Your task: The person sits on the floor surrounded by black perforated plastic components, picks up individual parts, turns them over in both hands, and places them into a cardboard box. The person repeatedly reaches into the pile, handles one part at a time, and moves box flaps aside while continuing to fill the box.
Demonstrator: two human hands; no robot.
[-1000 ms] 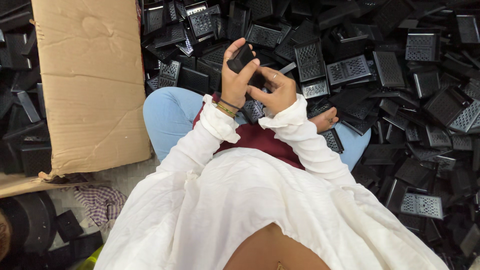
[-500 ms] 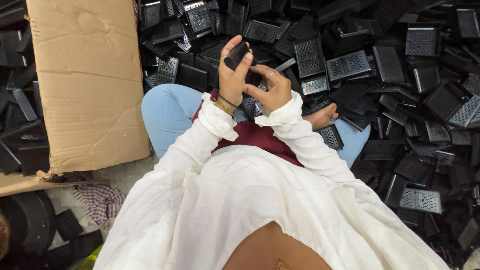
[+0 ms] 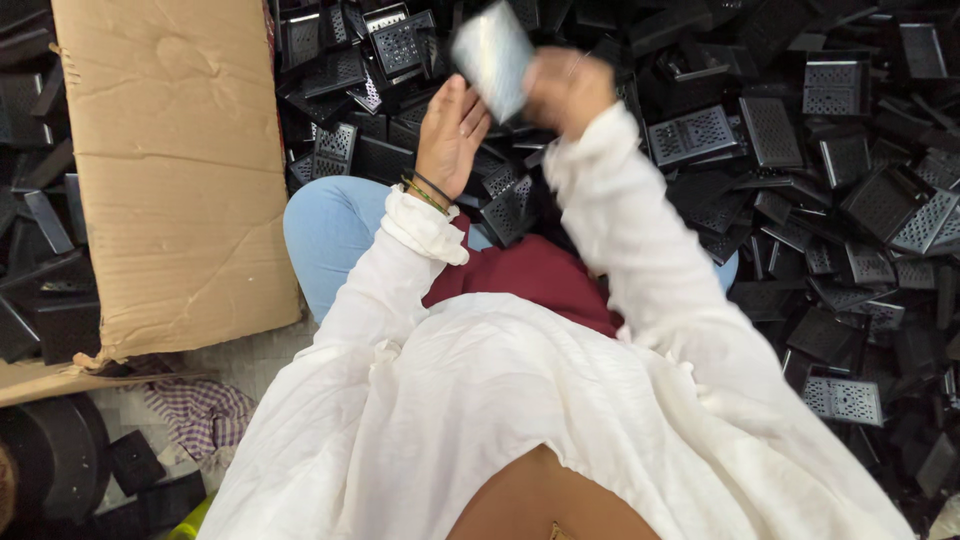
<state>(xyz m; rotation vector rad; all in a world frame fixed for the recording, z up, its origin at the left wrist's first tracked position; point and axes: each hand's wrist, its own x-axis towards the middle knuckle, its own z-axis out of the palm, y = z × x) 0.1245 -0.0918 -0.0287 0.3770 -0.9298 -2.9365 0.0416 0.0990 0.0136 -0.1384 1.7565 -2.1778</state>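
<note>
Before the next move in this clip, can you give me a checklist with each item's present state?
1. Right hand grips the grey part: ok, though blurred.
2. Left hand free: ok, open, palm toward the part, not touching it.
3. Part's face readable: cannot tell, motion blur.
4. Cardboard within reach on the left: ok, flat beside the knee.
5. Pile of black perforated parts close ahead: ok.
6. Sleeves away from the part: ok.
</note>
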